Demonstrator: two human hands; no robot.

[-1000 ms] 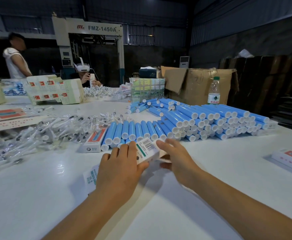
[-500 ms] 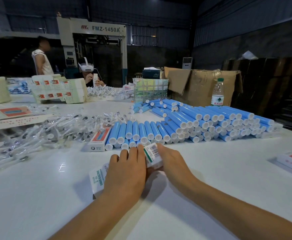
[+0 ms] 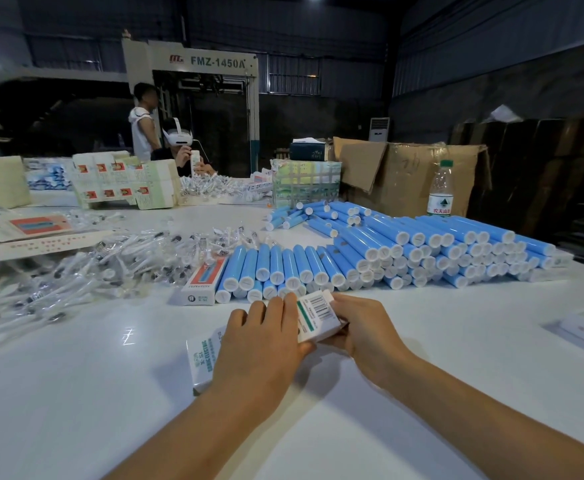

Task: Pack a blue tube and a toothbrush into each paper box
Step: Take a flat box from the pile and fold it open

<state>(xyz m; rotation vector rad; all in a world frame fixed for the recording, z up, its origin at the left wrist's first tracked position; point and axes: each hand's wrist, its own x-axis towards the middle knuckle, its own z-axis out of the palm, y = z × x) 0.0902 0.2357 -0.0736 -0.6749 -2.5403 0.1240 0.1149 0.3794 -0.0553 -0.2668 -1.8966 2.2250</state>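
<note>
Both hands, left (image 3: 262, 344) and right (image 3: 366, 327), grip a paper box (image 3: 314, 315) on the table (image 3: 75, 393); light, crushable card, likely best held by its edges, blue tubes (image 3: 404, 251) just beyond.

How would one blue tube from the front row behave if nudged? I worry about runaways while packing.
A blue tube looks round and smooth, so it would probably roll sideways. Packed neighbours likely check it. It seems rigid with a flat white cap, so it should not flop.
</note>
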